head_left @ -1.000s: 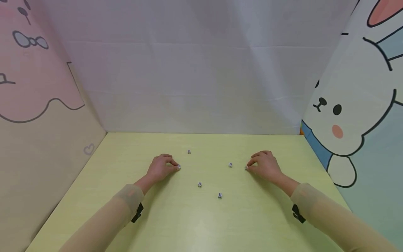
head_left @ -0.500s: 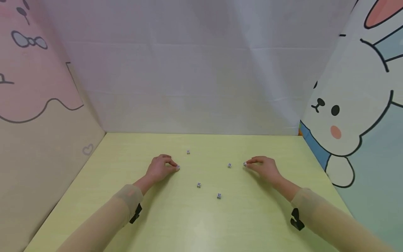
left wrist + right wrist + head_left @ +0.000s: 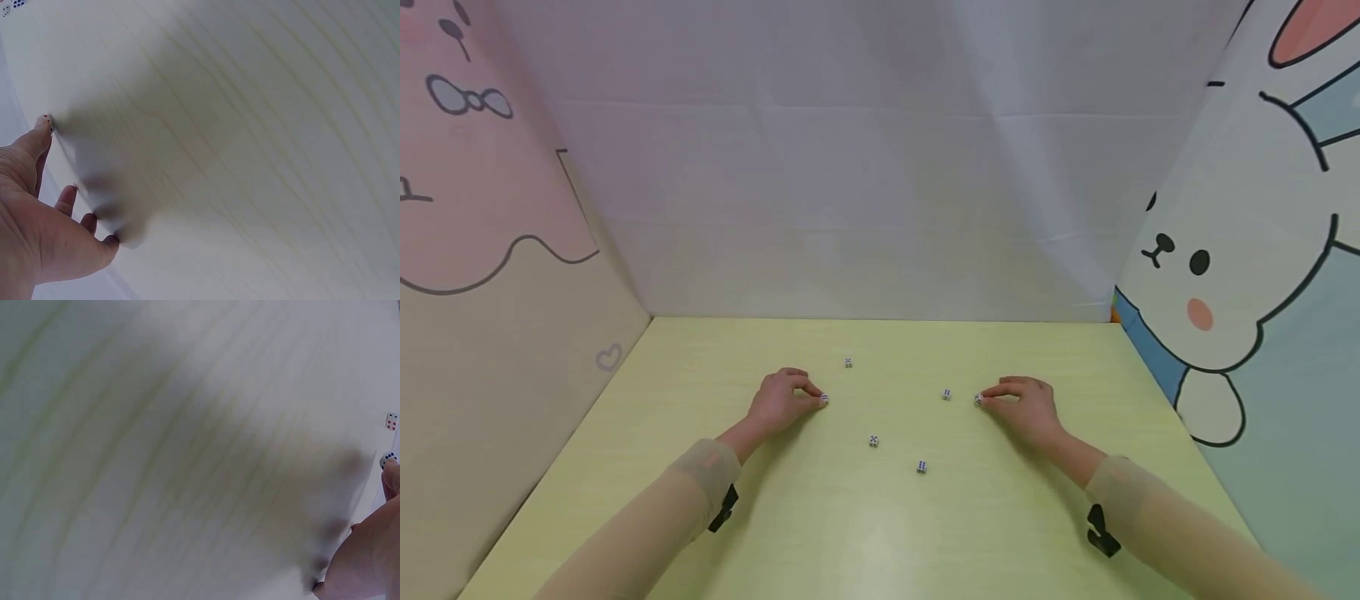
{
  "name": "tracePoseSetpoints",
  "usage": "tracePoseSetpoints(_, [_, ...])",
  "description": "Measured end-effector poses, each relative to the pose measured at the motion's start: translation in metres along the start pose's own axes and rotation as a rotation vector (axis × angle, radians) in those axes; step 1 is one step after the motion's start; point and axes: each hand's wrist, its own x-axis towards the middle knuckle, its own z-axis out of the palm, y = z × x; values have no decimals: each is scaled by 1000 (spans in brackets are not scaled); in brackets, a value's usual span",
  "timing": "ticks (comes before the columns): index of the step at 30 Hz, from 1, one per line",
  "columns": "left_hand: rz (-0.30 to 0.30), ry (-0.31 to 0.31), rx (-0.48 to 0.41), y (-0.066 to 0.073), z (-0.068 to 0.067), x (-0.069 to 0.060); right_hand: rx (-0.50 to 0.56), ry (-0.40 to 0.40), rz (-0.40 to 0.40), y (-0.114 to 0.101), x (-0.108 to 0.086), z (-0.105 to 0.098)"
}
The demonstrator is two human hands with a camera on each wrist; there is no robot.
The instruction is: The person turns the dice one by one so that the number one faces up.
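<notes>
My left hand [image 3: 782, 400] pinches a small white die [image 3: 824, 399] between thumb and forefinger, low over the table at centre-left. Its other fingers are spread behind, as the left wrist view shows. On the other side, my right hand [image 3: 1026, 410] grips another die [image 3: 978, 400] at its fingertips; dark pips show on that die [image 3: 388, 460] in the right wrist view. A loose die [image 3: 947, 394] lies just left of the right fingertips. Whether either held die touches the tabletop I cannot tell.
More dice lie apart on the pale wooden table [image 3: 775, 533]: a far die [image 3: 848, 362], a middle die [image 3: 874, 441] and a nearer die [image 3: 921, 467]. A whitish cloth wall [image 3: 880, 208] closes the back; printed cartoon panels stand at both sides.
My right hand, still pinching its die, has shifted slightly left, closer to the loose die beside it. The left hand and the loose dice stay where they were.
</notes>
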Motion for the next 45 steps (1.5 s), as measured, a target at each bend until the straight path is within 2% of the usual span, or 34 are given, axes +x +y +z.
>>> tracePoseSetpoints(7, [8, -7, -4, 0, 0, 0, -78, 10, -38, 2, 0, 2])
tracePoseSetpoints(14, [18, -8, -6, 2, -2, -1, -77, 0, -23, 0, -2, -2])
tracePoseSetpoints(38, [16, -16, -3, 1, -1, 2, -143, -7, -128, 2, -6, -13])
tracePoseSetpoints(42, [13, -14, -6, 0, -1, 1, -206, -17, -144, -1, -4, -18])
tracePoseSetpoints(45, [9, -14, -7, -1, -1, 1, -303, -35, -196, -5, -1, -22])
